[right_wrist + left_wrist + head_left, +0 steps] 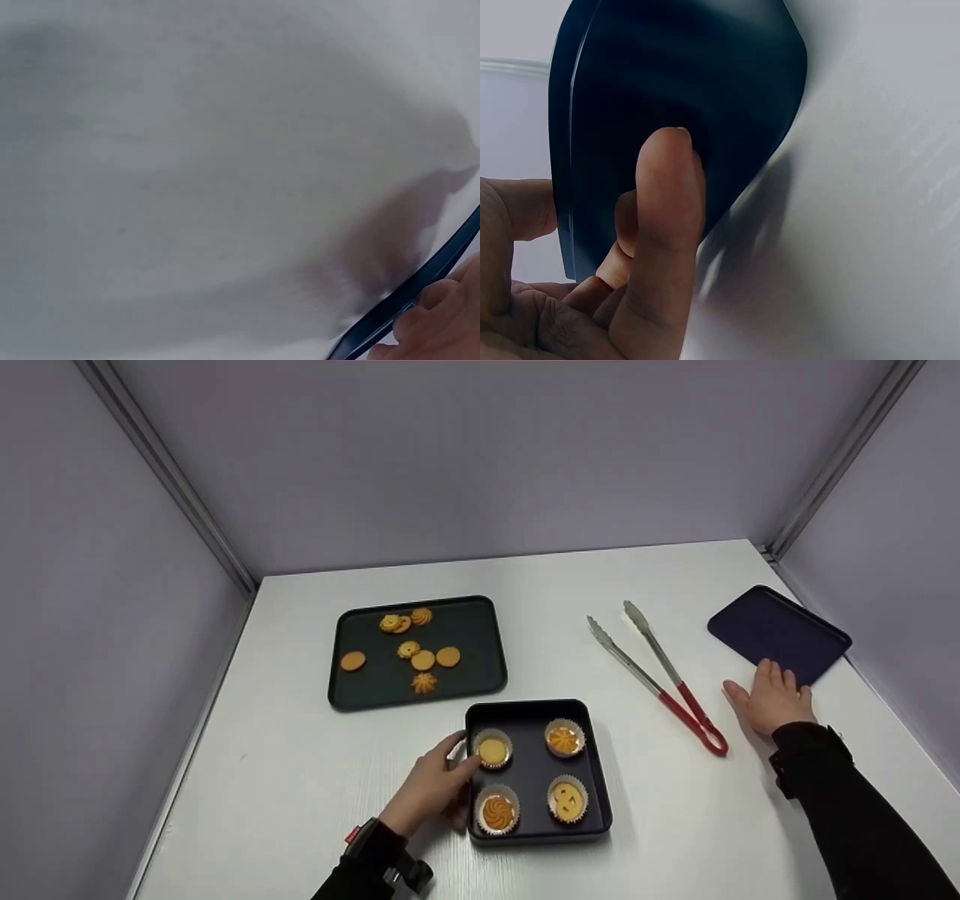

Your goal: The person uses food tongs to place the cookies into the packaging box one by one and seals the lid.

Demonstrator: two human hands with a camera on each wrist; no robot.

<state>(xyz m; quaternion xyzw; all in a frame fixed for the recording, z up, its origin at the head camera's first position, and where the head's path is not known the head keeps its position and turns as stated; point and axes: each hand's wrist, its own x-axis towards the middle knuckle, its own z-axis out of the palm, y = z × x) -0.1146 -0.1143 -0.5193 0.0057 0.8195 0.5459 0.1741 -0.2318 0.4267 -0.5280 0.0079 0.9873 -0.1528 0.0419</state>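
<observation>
A square dark baking tin (529, 791) stands near the front of the table with several cookies in paper cups inside. Its cups hold a round plain cookie (493, 751), a star-shaped one (562, 739), a swirled one (498, 813) and one with holes (568, 802). My left hand (435, 786) grips the tin's left wall, thumb over the rim and fingers against the outer side (727, 67). At the far right, my right hand (778, 705) touches the near edge of a dark flat rectangular lid or tray (780, 630), its thumb spread away to the left.
A dark green tray (472, 630) with several loose cookies lies behind the tin, to the left. Red-handled metal tongs (667, 682) lie spread between the tin and my right hand. Grey panels (480, 457) enclose the white table (300, 780) at the back and sides.
</observation>
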